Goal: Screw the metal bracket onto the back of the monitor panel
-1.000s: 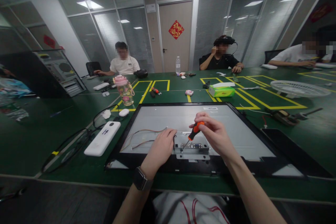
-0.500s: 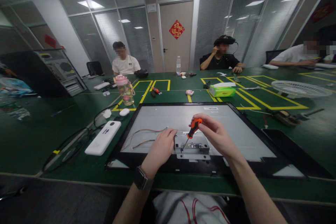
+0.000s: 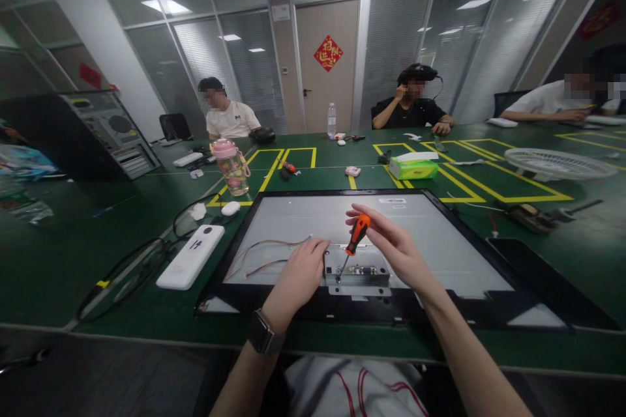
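A display panel with a black frame lies flat in front of me, its pale back facing up. On it is a metal bracket with a row of ports. My left hand lies against the bracket's left edge, fingers stretched out and the thumb hidden. An orange-and-black screwdriver leans in my right hand, its handle against the thumb side and the other fingers loosely extended. Its tip is at the left part of the bracket, beside the ports. Thin wires lie on the panel left of my hand.
A white power bank, black cables and a pink-lidded bottle are to the left. A black slab lies right of the panel. Beyond it sit a green tissue pack and a white fan grille. Several people sit around the table.
The fingers of my right hand have opened out and shifted slightly left around the screwdriver handle, which has tipped a little more upright. My left hand stays on the bracket.
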`<state>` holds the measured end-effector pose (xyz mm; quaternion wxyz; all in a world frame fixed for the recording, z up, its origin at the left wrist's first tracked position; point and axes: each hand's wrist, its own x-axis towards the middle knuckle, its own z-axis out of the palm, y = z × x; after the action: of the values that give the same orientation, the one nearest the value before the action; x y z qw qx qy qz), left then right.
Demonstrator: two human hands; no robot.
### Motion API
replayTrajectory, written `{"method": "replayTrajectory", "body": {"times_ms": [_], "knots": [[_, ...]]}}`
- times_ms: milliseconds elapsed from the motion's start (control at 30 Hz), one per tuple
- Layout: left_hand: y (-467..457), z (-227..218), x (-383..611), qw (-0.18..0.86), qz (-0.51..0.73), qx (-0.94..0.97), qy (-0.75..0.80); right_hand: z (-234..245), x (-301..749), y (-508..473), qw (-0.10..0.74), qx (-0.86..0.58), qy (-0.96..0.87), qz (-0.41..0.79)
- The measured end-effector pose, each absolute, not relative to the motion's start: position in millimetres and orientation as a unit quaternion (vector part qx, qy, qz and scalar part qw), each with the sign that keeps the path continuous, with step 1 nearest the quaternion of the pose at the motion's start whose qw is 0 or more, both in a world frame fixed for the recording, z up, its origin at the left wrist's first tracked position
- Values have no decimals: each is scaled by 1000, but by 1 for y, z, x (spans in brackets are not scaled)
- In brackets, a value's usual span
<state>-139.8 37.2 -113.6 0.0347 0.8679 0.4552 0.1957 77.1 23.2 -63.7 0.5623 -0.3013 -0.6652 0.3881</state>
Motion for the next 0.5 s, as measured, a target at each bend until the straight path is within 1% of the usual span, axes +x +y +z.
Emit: {"method": "replayTrajectory", "body": {"times_ms": [67,167,267,367,500], "knots": [[38,-114,-140,34,197,868,454,-65,76,24,574,-303,-655,388],[39,-117,-140,28,197,869,453,-65,76,25,608,-317,-649,329],[39,-117,-141,27,194,870,452,-64,77,25,609,-318,-665,293],[39,-116,-141,31,193,870,453,-63,78,24,596,-307,-672,315],[38,-115,-141,34,192,870,453,-62,78,25,625,-301,-636,339]]}}
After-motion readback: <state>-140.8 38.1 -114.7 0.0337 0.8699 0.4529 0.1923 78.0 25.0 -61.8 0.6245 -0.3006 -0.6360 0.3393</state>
